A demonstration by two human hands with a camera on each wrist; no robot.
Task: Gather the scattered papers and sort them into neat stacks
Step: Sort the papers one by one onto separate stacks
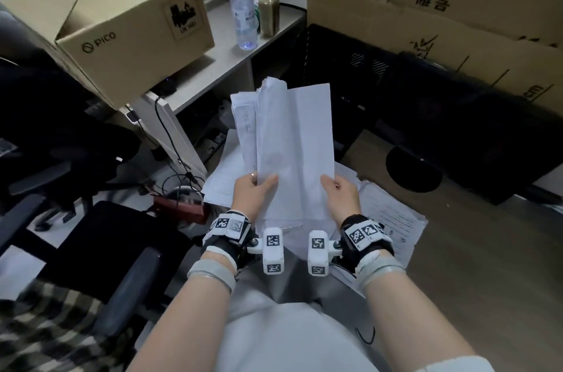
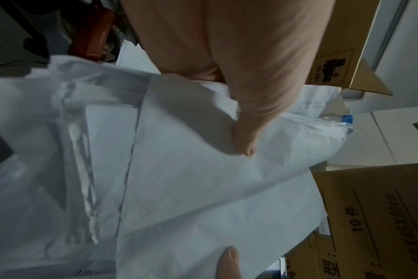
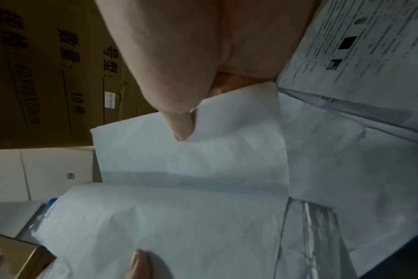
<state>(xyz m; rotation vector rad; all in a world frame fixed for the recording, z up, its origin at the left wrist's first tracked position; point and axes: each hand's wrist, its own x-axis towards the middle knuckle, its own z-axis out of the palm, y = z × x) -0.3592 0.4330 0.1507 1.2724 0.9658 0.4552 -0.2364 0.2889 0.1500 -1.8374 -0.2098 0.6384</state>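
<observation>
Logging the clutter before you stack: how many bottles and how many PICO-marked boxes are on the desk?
Clear plastic bottle, blue cap: 1
Gold-coloured bottle: 1
PICO-marked cardboard box: 1
Total: 3

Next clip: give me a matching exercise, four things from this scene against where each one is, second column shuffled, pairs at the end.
Things:
1. paper bundle
2. water bottle
3. PICO box
4. printed sheets

Places:
A. lying on the floor under the hands
B. standing on the desk beside a gold bottle
C. held up by the left hand and right hand
D. at the desk's left end, flaps open

Pairs: 1-C, 2-B, 3-D, 4-A
</observation>
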